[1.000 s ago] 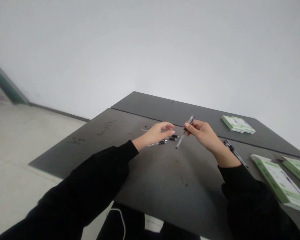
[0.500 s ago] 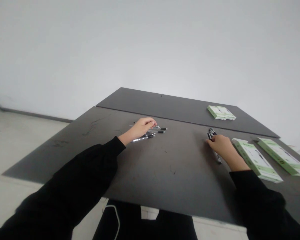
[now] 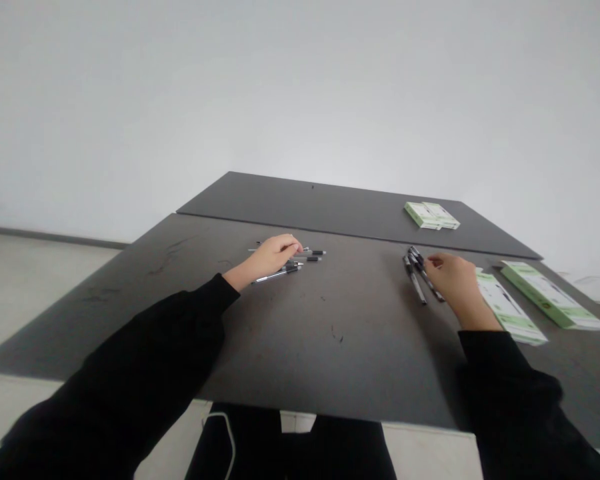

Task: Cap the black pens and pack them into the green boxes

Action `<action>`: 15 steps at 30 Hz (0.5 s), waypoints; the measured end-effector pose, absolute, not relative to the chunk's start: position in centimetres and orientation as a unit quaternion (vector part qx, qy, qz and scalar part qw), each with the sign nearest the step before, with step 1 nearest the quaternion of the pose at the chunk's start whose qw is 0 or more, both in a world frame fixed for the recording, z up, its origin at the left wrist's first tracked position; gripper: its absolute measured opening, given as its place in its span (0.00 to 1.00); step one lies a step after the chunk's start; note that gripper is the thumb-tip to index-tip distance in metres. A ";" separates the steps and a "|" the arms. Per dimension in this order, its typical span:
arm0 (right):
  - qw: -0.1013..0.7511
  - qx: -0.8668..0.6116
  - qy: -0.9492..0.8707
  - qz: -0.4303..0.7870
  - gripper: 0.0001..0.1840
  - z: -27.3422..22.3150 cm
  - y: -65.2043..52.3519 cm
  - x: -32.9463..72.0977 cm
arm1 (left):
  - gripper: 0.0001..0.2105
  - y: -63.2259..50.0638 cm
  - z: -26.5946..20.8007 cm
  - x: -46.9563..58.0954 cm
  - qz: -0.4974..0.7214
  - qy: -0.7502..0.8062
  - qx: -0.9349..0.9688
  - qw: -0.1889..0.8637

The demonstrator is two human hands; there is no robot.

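My left hand (image 3: 277, 253) hovers low over a loose group of clear pens with black grips (image 3: 275, 275). Its thumb and fingers are drawn together, and what lies between them, if anything, is hidden. Several pens stick out past the fingertips and below the hand. To the right, a few capped black-and-clear pens (image 3: 416, 280) lie side by side on the dark table (image 3: 330, 373). Just right of them is my right hand (image 3: 450, 275), its fingers bent and closed together near the caps, with no pen seen in them.
A green and white box (image 3: 510, 310) lies partly behind my right wrist, with a second box (image 3: 555, 295) to its right. Two more flat boxes (image 3: 431, 215) overlap on the far table (image 3: 300, 200). A pale wall (image 3: 300, 87) stands behind.
My right hand has slid off the capped pens to their right, leaving them more in view. My left hand stays over its pens. The whole view has shifted slightly.
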State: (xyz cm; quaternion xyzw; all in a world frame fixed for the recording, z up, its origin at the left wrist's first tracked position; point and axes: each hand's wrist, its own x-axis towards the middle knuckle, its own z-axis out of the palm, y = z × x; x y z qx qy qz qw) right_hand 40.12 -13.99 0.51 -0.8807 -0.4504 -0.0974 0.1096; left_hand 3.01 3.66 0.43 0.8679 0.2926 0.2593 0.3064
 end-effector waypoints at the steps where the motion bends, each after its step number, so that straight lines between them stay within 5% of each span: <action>1: 0.120 -0.887 -0.431 -0.111 0.19 1.2 -15.0 40.4 | 0.13 3.6 0.4 3.0 0.259 0.288 0.871 0.302; 9: 0.087 -0.959 -0.252 -0.097 0.51 0.4 -21.5 45.2 | 0.14 3.3 -0.4 3.4 0.256 0.262 0.886 0.285; 15: 0.094 -0.967 -0.232 -0.038 0.40 -2.7 -22.5 48.6 | 0.14 3.0 -0.8 3.6 0.252 0.254 0.890 0.283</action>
